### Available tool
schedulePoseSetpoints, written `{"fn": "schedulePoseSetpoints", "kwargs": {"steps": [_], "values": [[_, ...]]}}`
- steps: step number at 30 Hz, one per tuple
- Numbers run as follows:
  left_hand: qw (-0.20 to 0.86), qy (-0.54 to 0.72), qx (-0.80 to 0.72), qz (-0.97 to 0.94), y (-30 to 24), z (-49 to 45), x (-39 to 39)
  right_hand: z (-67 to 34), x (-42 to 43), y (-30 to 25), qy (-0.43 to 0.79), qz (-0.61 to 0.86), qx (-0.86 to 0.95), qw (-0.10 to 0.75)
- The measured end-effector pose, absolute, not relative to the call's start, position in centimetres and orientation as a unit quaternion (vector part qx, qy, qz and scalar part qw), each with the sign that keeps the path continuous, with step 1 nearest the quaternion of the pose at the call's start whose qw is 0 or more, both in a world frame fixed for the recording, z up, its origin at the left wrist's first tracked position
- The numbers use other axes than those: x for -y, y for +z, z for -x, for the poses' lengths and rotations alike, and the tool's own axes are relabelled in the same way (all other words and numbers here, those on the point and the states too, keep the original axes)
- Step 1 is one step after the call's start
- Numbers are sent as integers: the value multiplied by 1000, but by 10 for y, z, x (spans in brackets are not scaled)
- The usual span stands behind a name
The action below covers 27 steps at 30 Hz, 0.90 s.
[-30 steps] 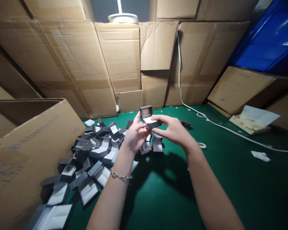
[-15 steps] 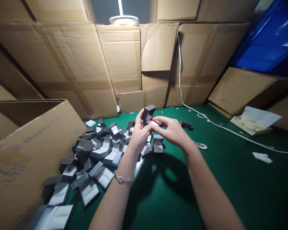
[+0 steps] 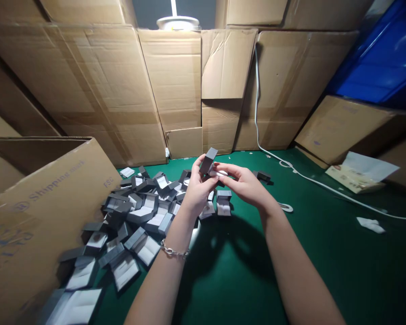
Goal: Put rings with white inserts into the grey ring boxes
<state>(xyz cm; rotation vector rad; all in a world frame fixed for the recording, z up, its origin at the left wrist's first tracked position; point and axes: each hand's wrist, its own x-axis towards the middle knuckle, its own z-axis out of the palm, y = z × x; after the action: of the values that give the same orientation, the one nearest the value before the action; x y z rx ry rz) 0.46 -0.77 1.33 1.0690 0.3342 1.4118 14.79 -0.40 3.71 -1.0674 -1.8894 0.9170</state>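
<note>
Both my hands meet above the green table, holding one small grey jewellery box (image 3: 209, 162) with a white lining. My left hand (image 3: 195, 189) grips the box from the left, thumb and fingers around its lid. My right hand (image 3: 244, 183) pinches the box's white-lined lower half from the right. The lid is tilted partway down over the base. Just below my hands lie two open grey boxes (image 3: 223, 201). A bracelet (image 3: 173, 251) circles my left wrist.
A heap of several open grey boxes (image 3: 135, 216) spreads over the green table (image 3: 325, 253) to the left. A large cardboard carton (image 3: 37, 212) lies at the far left. Cardboard sheets (image 3: 169, 85) wall the back. A white cable (image 3: 311, 178), papers (image 3: 358, 169) and a paper scrap (image 3: 370, 223) lie right.
The box's lid, standing open and upright a second ago, has been tipped down toward the base. My hands have drawn slightly closer together.
</note>
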Motion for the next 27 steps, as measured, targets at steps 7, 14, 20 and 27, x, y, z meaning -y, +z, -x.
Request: {"fn": "schedulePoseSetpoints", "kwargs": {"steps": [7, 14, 20, 27], "values": [[604, 606, -188, -481, 10, -6, 8, -157, -2, 38, 508, 386, 669, 381], [590, 613, -207, -482, 10, -10, 10, -159, -1, 37, 479, 403, 677, 386], [542, 643, -239, -485, 0, -14, 3, -154, -3, 31, 440, 390, 712, 385], [542, 659, -208, -478, 4, -14, 4, -157, -3, 32, 492, 372, 687, 384]]}}
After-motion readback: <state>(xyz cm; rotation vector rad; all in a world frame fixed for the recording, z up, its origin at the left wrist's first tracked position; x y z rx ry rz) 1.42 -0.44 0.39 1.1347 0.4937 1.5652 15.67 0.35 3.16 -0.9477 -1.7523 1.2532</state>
